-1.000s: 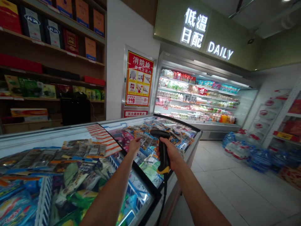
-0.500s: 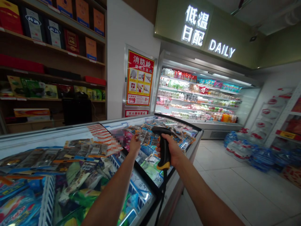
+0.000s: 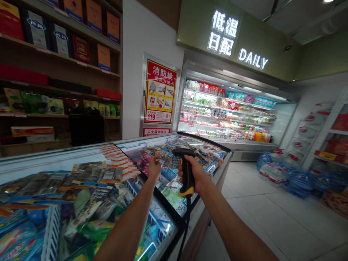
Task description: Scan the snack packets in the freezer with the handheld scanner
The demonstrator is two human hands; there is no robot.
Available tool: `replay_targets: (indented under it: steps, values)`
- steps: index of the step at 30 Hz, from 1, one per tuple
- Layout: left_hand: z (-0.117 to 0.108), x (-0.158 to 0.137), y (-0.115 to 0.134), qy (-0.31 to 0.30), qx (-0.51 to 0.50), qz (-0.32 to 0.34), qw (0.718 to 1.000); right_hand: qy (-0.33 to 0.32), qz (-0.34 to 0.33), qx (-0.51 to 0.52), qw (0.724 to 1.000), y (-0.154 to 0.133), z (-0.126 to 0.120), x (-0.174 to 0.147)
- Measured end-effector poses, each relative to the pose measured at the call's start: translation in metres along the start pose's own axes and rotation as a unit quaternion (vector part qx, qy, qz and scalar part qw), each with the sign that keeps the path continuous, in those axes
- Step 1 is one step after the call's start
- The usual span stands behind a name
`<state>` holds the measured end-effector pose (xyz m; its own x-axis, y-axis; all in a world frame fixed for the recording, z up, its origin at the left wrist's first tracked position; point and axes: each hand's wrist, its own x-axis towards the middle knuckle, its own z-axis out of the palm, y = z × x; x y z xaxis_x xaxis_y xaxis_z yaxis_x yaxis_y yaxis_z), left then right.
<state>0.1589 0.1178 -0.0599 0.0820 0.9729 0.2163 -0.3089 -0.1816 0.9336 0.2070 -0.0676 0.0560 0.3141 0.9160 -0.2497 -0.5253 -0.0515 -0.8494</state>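
Note:
My right hand is wrapped round the grip of a black and yellow barcode scanner, whose cord hangs down from the handle. The scanner's head points forward and left. Ahead of it, my left hand is closed on a small clear-and-orange snack packet, holding it up near the scanner's nose. Both hands are over a glass-topped chest freezer, where many similar packets are spread across the top. A red-and-white striped bag lies left of my left hand.
More packets and white baskets fill the near left of the freezer. Shelves with boxes stand at the left. A lit refrigerated display is behind, and water bottles sit on the floor at right.
The view has shifted slightly, so the surroundings sit a little further left. Both hands keep their holds on the packet and the scanner, with hardly any movement between them.

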Motion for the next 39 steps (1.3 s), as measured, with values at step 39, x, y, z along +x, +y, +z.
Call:
replay_targets:
  steps: [39]
  values:
    - [-0.092, -0.016, 0.056, 0.112, 0.518, 0.102, 0.842, 0.039, -0.011, 0.04, 0.998, 0.022, -0.005, 0.019]
